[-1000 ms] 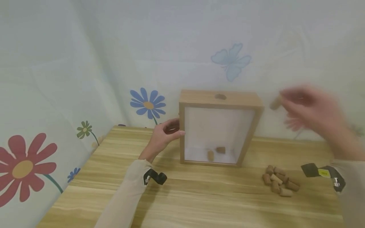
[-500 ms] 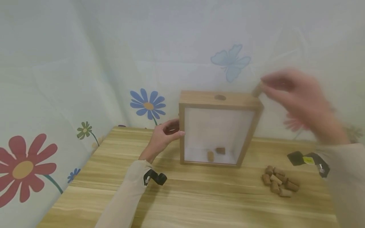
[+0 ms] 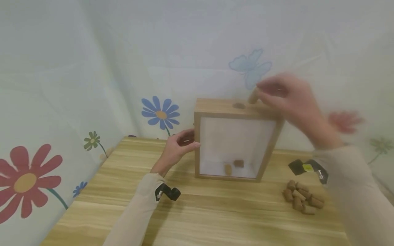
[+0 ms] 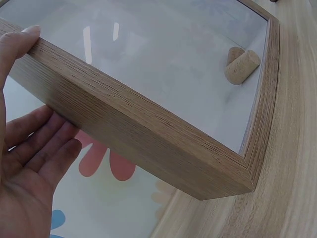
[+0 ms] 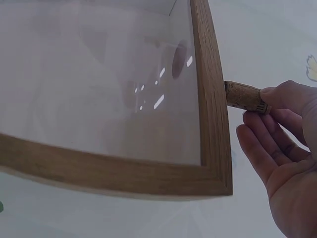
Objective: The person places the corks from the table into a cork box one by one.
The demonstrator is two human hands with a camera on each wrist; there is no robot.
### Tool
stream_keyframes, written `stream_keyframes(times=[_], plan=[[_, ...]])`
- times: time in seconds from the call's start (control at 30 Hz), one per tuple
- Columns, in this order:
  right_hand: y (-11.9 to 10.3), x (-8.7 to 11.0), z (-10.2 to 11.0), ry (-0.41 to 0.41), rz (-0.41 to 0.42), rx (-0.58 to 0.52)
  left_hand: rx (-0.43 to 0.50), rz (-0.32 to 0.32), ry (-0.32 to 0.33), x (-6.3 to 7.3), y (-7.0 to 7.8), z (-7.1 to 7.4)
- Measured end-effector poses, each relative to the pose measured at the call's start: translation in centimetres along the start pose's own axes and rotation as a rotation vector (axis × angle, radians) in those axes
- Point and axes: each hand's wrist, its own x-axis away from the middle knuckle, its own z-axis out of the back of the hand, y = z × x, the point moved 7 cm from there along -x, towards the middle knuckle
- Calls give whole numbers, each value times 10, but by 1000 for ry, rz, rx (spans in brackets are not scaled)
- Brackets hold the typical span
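Moved left — cork (image 5: pixel 244 95), pinched by right hand (image 3: pixel 293 98)

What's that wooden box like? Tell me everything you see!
The box is shallow and rectangular, with a brown frame that looks like wood, a white inside and a shiny, see-through front. A rounded hole opens in its top. It stands upright on the table, and two corks are inside. The left hand grips its left side, thumb on the front edge. The right hand pinches another cork near the hole; I can't tell whether that touches the box.
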Motion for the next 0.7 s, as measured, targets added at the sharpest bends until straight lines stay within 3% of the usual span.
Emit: stream_keyframes(times=[0.37, 0.7], plan=[[-9, -9, -19, 55, 46, 28, -13, 11, 1, 0, 0, 0], [-6, -9, -36, 12, 28, 12, -1, 10, -1, -1, 0, -1]])
